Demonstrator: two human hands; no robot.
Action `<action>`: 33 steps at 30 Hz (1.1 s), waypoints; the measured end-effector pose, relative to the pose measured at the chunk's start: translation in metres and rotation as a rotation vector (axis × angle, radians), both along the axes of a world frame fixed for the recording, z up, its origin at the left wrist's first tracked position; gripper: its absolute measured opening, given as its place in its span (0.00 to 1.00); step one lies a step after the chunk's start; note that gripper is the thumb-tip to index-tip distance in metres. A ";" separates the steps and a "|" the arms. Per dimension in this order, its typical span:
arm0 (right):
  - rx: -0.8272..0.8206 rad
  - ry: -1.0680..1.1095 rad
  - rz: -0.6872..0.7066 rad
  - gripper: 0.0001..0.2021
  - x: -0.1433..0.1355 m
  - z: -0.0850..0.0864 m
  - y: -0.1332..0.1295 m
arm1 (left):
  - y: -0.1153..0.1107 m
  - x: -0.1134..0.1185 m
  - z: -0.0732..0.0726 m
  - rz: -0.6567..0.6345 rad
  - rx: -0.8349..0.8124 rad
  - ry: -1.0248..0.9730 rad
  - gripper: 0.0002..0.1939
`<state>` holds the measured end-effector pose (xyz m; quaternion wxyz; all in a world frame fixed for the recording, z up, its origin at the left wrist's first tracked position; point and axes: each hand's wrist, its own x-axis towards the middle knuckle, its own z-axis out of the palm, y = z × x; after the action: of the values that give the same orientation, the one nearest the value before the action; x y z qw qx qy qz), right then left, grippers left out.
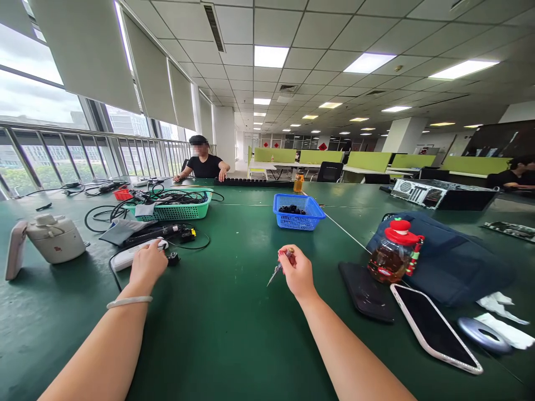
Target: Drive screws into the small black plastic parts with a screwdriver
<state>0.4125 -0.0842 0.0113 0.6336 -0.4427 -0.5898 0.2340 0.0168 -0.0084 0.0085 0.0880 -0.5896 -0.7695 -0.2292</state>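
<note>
My left hand [148,263] lies over a white power strip [125,257], its fingers curled on the strip's near right end. A black cable runs from the strip's left end, and a small black plug [173,259] sits just right of my fingers. My right hand [297,272] is closed around a slim, pointed metal tool [275,274] with an ornate handle, which looks like small scissors. Its tip points down and left, over the green table [234,334]. Most of its handle is hidden by my fingers.
A green basket [179,210] of tangled cables stands back left, a blue basket [298,223] of black pieces ahead. Left is a white bottle [56,239]. Right lie a black pouch [363,292], phone [437,326], red-lidded jug [390,259] and dark bag [455,262]. A person [204,164] sits opposite.
</note>
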 end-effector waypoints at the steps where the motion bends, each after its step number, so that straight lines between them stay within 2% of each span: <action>1: -0.002 0.000 0.004 0.11 0.000 0.000 0.000 | -0.002 0.009 0.005 0.007 0.032 0.038 0.28; 3: -0.008 -0.004 0.008 0.11 0.000 -0.001 0.000 | -0.005 0.024 0.009 -0.034 0.015 0.117 0.26; 6: -0.011 -0.012 0.003 0.11 0.000 -0.003 0.001 | -0.005 0.034 0.005 -0.097 -0.098 0.194 0.25; 11: -0.001 -0.008 0.000 0.11 0.000 -0.001 0.000 | -0.002 0.031 -0.005 -0.088 -0.183 0.167 0.28; 15: -0.001 -0.009 0.001 0.11 -0.001 0.002 -0.002 | -0.001 0.028 -0.005 -0.063 -0.152 0.096 0.29; 21: -0.004 -0.010 0.012 0.10 0.000 0.001 -0.001 | -0.002 0.025 -0.003 -0.027 -0.204 0.035 0.31; 28: 0.003 -0.015 0.018 0.10 -0.001 0.001 -0.002 | -0.002 0.020 -0.009 -0.020 -0.196 0.007 0.31; 30: 0.005 -0.002 0.025 0.10 -0.001 0.001 -0.002 | -0.003 0.021 -0.005 -0.009 -0.195 0.010 0.29; 33: 0.006 0.060 0.031 0.11 -0.003 0.002 -0.002 | -0.010 0.034 0.013 -0.021 -0.085 0.025 0.28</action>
<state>0.4095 -0.0862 0.0138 0.6487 -0.4242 -0.5781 0.2551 0.0504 -0.0179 0.0213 0.0700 -0.6038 -0.7710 -0.1897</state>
